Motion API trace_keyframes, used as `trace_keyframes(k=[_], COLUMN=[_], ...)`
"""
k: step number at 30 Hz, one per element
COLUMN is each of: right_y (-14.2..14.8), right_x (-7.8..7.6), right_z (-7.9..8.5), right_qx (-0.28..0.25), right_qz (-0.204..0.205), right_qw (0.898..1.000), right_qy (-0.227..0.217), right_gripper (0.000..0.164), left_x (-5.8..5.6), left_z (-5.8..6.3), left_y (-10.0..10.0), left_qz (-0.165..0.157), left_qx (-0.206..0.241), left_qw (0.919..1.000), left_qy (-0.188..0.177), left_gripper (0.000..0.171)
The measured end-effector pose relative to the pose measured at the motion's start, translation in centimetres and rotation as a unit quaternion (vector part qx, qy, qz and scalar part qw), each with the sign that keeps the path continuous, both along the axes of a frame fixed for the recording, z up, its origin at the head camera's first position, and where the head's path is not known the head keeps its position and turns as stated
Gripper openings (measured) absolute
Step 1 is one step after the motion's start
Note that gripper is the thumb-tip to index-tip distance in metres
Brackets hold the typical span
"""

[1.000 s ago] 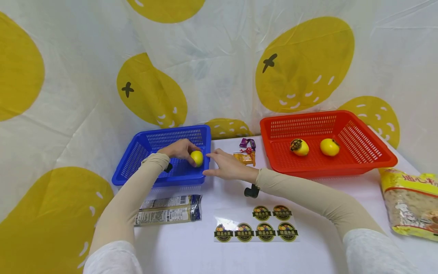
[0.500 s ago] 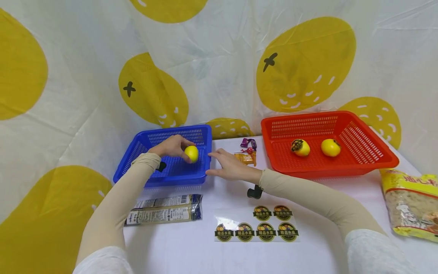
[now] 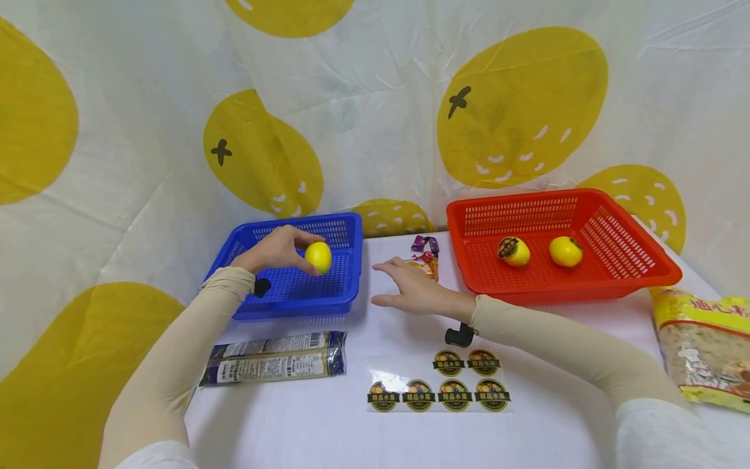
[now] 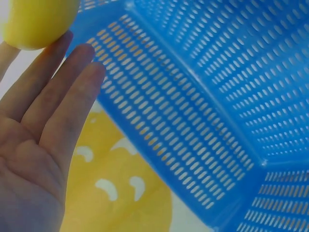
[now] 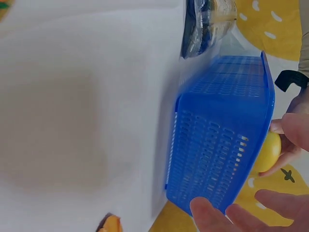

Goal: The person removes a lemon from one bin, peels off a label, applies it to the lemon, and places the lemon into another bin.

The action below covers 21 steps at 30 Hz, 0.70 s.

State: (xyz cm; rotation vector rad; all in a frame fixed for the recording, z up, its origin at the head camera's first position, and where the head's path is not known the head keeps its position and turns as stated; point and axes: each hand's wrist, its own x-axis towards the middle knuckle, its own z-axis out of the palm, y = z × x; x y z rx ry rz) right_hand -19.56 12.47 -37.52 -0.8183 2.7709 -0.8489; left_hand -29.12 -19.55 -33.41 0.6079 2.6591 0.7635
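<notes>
Up and leftward, the yellow fruit (image 3: 318, 258) has moved over the past second, and the left hand (image 3: 281, 250) has gone with it; meanwhile the right hand (image 3: 413, 290) has drawn away from the blue basket (image 3: 295, 307) and now stands just beside it, apart from the rim. On my feed the left thumb and fingertips pinch the fruit above the basket floor; the right hand holds nothing, its thumb and fingers spread wide. I read the fruit as slightly longer than wide, its long axis near upright in the head view; I cannot tell which way its stem end points.

Over in the red basket (image 3: 551, 294), one fruit (image 3: 520, 256) wears a dark-and-gold sticker on its upper left, while its neighbour (image 3: 564, 253) turns a dark calyx up and to the right. I can read 精品水果 on the six round labels of the sticker sheet (image 3: 430, 384). Print on the long packet (image 3: 275, 358) is too small for me, beyond a barcode; the yellow-topped bag (image 3: 703, 352) carries red characters, partly cut off.

I have a white cloth (image 3: 328, 423) under everything, purple and orange sweets (image 3: 430, 266) near the right hand, and behind, a pale curtain (image 3: 375, 130) printed with big yellow fruit.
</notes>
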Motion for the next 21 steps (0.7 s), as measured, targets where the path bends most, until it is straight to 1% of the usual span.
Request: trace_keyframes(k=[4, 7, 15, 18, 21], right_y=[1.1, 2.1, 4.2, 4.8, 5.4], right_x=[0.5, 1.0, 2.0, 2.3, 2.5], right_z=[-0.2, -0.3, -0.6, -0.7, -0.8], right_qx=[-0.005, -0.007, -0.045, -0.059, -0.068], right_qz=[-0.004, -0.010, -0.028, -0.026, -0.023], right_qw=[1.000, 1.000, 0.998, 0.997, 0.996], right_qy=[-0.002, -0.002, -0.037, -0.044, -0.054], right_gripper=[0.073, 0.072, 0.070, 0.070, 0.071], left_x=[0.9, 1.7, 3.9, 4.8, 5.7], left_z=[0.8, 1.3, 1.9, 2.0, 1.9], left_y=[0.3, 1.0, 4.2, 5.6, 7.0], left_qz=[0.002, -0.005, -0.038, -0.047, -0.060], left_qx=[0.009, 0.018, 0.042, 0.040, 0.036], left_qw=[0.9999, 0.9996, 0.9972, 0.9958, 0.9929], left_qy=[0.013, 0.020, 0.048, 0.068, 0.096], left_gripper=[0.078, 0.079, 0.079, 0.078, 0.077])
